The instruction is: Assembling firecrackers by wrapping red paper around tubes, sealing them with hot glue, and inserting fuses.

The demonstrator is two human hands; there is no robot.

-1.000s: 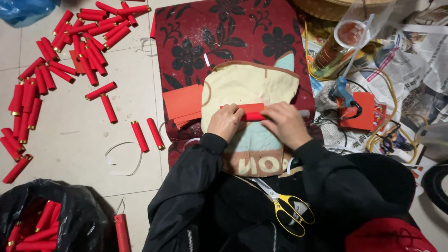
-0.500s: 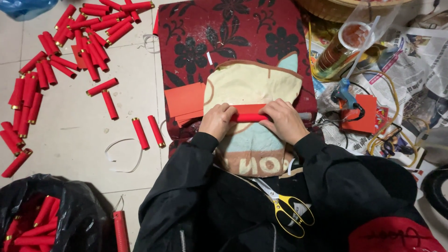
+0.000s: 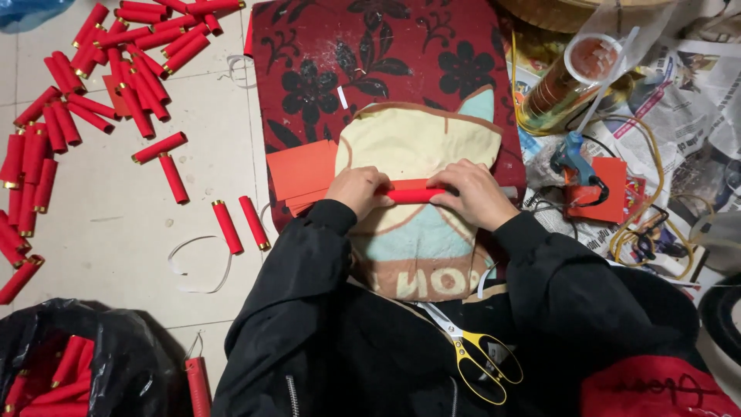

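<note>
Both of my hands press on a red paper tube that lies crosswise on a cream and pale-blue cloth. My left hand covers the tube's left end, my right hand covers its right end. The cloth rests on a dark red mat with black flowers. A stack of red paper sheets lies on the mat just left of my left hand. Black sleeves cover both arms.
Many finished red tubes with gold ends are scattered over the tiled floor at left. A black bag holds more at bottom left. Yellow-handled scissors lie on my lap. A blue glue gun, wire spool and newspapers sit at right.
Both hands have shifted slightly toward me with the tube, which now shows longer between them. The view has drifted a little.
</note>
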